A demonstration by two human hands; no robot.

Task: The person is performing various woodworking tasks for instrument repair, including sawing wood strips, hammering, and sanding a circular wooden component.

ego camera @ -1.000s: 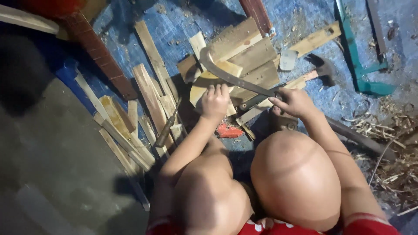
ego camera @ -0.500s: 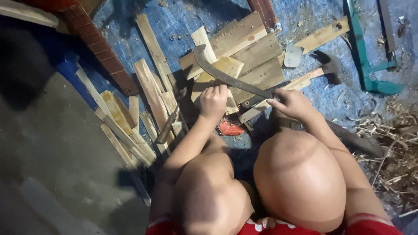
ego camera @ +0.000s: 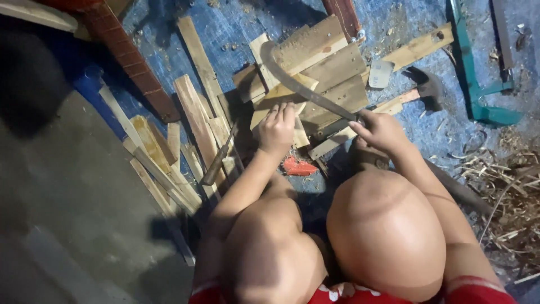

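I squat over a pile of wood on a blue tarp [ego camera: 236, 34]. My right hand [ego camera: 379, 130] grips the handle of a curved blade [ego camera: 292, 84], a sickle-like knife whose hooked tip points up and left. The blade lies across a pale wooden piece [ego camera: 281, 101]. My left hand [ego camera: 277, 128] presses down on that piece, fingers closed over its near end. Under it sit wider rough planks [ego camera: 320, 62].
Several thin wood slats [ego camera: 197, 124] lie left of my hands. A hammer [ego camera: 422, 90] rests to the right, beside a green metal tool [ego camera: 478, 84]. Wood shavings [ego camera: 506, 186] pile up at the right. A small red object [ego camera: 298, 166] lies near my knees. Grey floor [ego camera: 67, 197] spreads left.
The view has shifted slightly. The curved blade has slid a little along the pale wooden piece while my left hand keeps holding it down.
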